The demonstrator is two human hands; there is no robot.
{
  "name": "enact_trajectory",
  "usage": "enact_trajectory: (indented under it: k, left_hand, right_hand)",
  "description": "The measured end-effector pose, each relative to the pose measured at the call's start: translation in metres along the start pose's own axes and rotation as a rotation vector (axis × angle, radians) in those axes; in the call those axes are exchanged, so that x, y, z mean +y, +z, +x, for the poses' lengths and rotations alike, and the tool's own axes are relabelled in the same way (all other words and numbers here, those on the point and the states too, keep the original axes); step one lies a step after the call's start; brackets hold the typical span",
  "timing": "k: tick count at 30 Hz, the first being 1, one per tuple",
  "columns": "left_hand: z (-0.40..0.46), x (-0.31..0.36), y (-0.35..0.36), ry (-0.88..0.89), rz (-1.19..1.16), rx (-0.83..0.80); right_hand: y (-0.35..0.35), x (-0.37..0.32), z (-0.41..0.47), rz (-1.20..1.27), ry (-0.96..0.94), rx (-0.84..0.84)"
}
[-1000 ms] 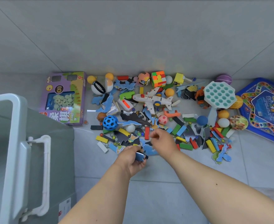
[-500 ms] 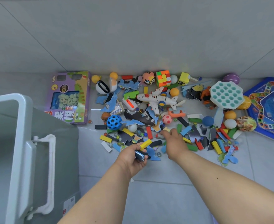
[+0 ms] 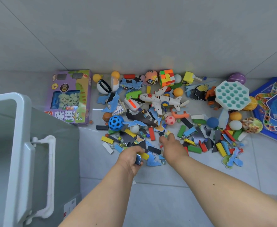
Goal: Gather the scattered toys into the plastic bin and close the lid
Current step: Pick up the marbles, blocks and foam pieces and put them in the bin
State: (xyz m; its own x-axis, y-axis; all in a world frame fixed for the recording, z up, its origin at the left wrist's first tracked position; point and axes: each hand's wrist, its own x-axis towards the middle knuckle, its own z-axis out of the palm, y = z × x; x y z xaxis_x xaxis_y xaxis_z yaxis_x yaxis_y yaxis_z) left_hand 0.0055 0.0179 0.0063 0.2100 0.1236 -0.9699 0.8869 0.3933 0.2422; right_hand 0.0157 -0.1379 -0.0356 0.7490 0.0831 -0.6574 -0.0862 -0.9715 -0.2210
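The bin [image 3: 12,153] stands open at the left of the frame; the toys [image 3: 167,112] still lie scattered on the floor [image 3: 151,194] at centre. My left hand [image 3: 131,158] now grips a yellow block [image 3: 144,155] along with blue pieces. My right hand [image 3: 171,145] has reached further into the pile, fingertips pinching a small piece. Gathering has barely begun.

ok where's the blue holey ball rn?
Head view, left side of the toy pile: the blue holey ball lies on the floor just right of the purple game box, beside a black block.
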Motion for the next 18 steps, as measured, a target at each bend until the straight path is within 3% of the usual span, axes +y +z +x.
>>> enact_trajectory:
  k: [7,14,18]
  left_hand:
    - [-0.008,0.004,0.000,-0.005,-0.178,0.019]
    - [-0.012,0.005,0.000,-0.010,-0.193,0.013]
    - [-0.017,0.009,0.001,0.003,-0.174,-0.063]
  right_hand:
    - [-0.003,0.005,0.002,0.144,0.051,-0.076]
    - [-0.030,-0.023,-0.009,0.953,0.012,-0.055]
    - [-0.042,-0.059,-0.022,1.077,-0.143,-0.101]
